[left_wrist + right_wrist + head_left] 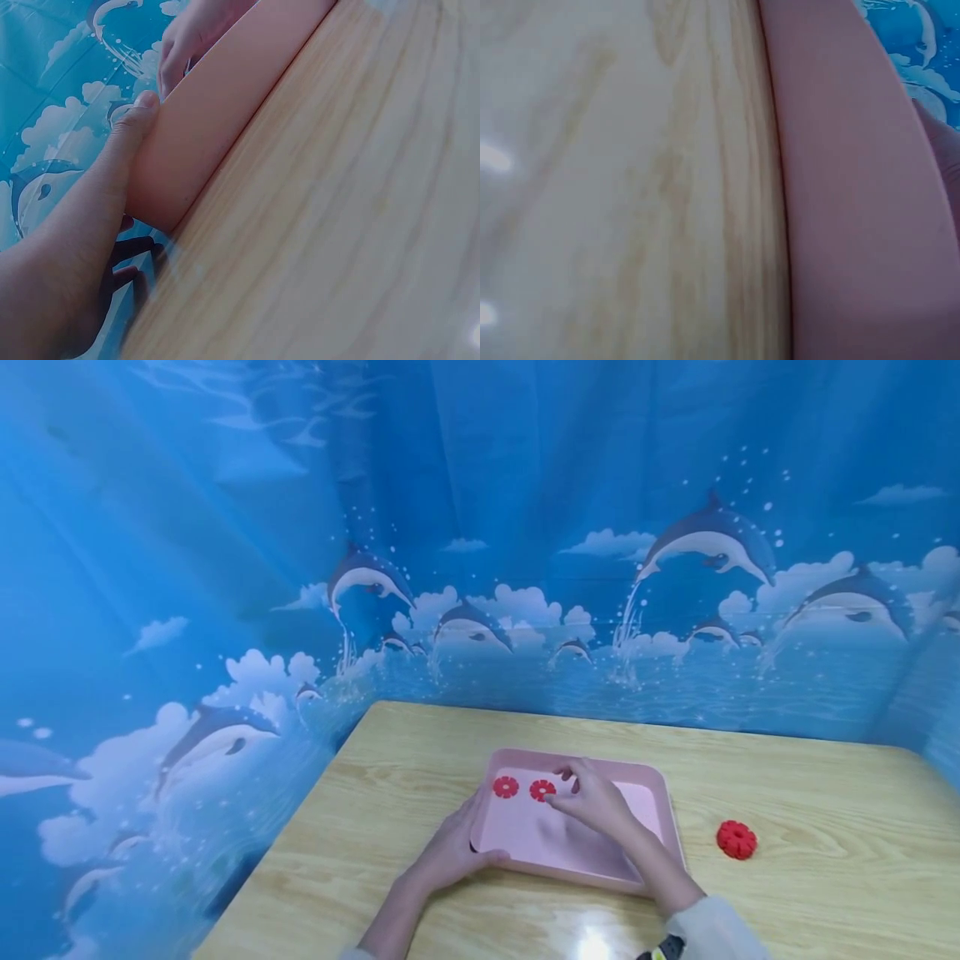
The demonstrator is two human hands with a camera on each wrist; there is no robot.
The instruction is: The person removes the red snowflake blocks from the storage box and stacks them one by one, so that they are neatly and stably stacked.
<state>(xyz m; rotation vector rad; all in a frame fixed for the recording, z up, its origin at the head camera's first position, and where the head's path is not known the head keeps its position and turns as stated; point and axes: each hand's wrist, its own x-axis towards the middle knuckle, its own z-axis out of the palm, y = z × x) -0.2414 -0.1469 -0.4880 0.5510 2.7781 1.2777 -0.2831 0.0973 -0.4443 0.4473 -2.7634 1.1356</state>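
Observation:
A pink tray (pixel 600 877) lies on the wooden table with two red notched discs inside, near its far left part. One red disc (pixel 506 787) is by the left wall; the other red disc (pixel 542 790) lies just right of it. My left hand (pixel 447 852) grips the tray's near left corner, thumb at the front wall and fingers along the left side. Over the tray, my right hand (pixel 596 799) has thumb and index finger apart, the thumb tip at the second disc's right edge. Whether it touches the disc I cannot tell. The right wrist view mostly shows the tray's wall (pixel 847 180).
A stack of red notched discs (pixel 737 840) sits on the table (pixel 825 827) right of the tray. Behind and to the left hangs a blue curtain (pixel 480 527) printed with dolphins. The table's left edge runs beside the left arm.

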